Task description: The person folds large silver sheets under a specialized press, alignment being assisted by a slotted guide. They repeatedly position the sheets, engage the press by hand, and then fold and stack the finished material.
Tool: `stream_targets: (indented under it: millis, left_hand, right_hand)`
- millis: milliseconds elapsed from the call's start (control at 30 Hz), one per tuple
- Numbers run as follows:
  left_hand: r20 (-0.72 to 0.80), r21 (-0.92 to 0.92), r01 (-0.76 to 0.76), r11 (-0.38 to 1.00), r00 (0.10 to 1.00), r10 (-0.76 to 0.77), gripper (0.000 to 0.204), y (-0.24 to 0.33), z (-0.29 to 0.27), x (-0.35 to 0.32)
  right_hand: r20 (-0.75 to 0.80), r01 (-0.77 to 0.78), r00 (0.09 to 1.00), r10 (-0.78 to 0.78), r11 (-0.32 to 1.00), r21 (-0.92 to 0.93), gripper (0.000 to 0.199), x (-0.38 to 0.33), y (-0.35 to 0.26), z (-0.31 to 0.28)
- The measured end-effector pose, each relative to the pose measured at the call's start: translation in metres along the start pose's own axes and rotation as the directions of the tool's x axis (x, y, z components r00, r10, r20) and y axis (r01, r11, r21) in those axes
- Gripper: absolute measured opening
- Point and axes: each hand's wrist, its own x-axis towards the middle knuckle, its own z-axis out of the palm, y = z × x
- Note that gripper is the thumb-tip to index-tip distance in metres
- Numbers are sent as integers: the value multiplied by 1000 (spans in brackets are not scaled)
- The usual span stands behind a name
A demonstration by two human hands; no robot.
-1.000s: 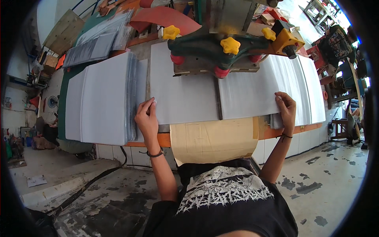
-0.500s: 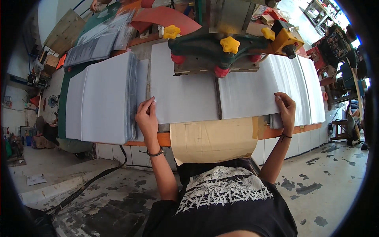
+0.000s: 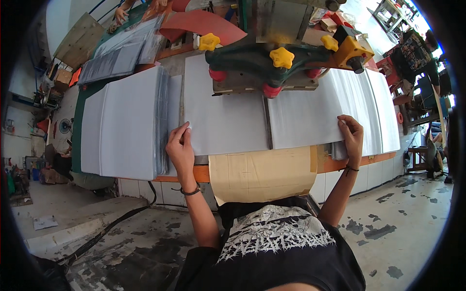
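Note:
Two flat white panels lie side by side under a press head, a left panel (image 3: 225,123) and a right panel (image 3: 303,119), with a narrow dark strip (image 3: 267,123) between them. I cannot tell whether they are joined as one sheet. My left hand (image 3: 180,148) pinches the left panel's outer edge between thumb and fingertips. At the right panel's outer edge, my right hand (image 3: 353,138) is closed in the same kind of pinch. The dark green press head (image 3: 252,65), with yellow star knobs, covers the panels' far part.
A thick stack of white, plastic-edged sheets (image 3: 128,121) stands left; more white sheets (image 3: 369,106) lie right. Tan board (image 3: 264,174) hangs at the table's front edge. A yellow control box (image 3: 352,51) juts out at the press's right. Clear plastic sheets (image 3: 114,60) and a co-worker's hand (image 3: 121,14) are far left.
Both my hands keep their pinches, nearly still. At the far left, the co-worker's hands have moved, and a second one shows now. The view has shifted slightly.

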Motion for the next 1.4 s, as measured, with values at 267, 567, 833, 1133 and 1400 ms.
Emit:
stream_targets:
  millis: [267,567,833,1133,1400]
  left_hand:
    - [16,13,13,1000,1000,-13,21,2,-2,1]
    - [6,-19,5,1000,1000,-5,19,0,1,2]
    - [-28,-43,-89,995,996,88,18,-10,3,3]
    - [-15,-32,-90,995,996,90,18,-7,2,4]
    - [38,-79,-95,992,994,98,19,-4,-6,-2]
  right_hand:
    - [-6,3,1000,-2,1000,3,16,-2,-8,3]
    - [-19,-7,1000,7,1000,0,15,1,-1,1]
    - [-9,-17,1000,17,1000,-3,14,1,-5,3]
    - [23,35,999,-35,999,4,13,0,-4,3]
    - [41,121,992,-117,986,-116,14,-1,-9,5]
